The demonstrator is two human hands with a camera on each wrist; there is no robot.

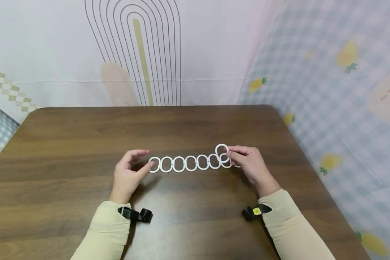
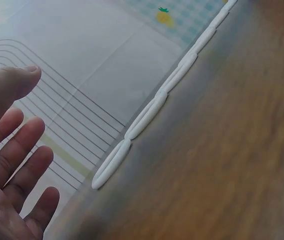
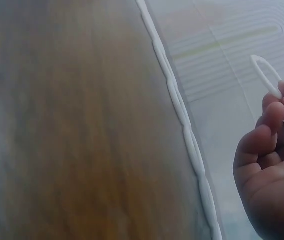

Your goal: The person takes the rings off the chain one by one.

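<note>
Several white oval rings [image 1: 191,170] lie side by side in a row across the table, their long sides meeting end to end. Between thumb and fingers, my right hand [image 1: 251,164] pinches one more white ring [image 1: 221,145], raised over the right part of the row; the right wrist view shows this ring [image 3: 267,75] tilted at the fingertips. The right hand hides part of the row's right end. At the left end, my left hand [image 1: 128,175] hovers with fingers spread and relaxed, its thumb overlapping the first ring in the head view. In the left wrist view, that left hand [image 2: 21,150] holds nothing.
The brown wooden table [image 1: 195,224] has rounded far corners. A white cloth [image 1: 211,47] with line arches hangs behind it, and a blue checked cloth [image 1: 312,83] with pineapples hangs along the right side. Each sleeve carries a black wrist camera [image 1: 145,215].
</note>
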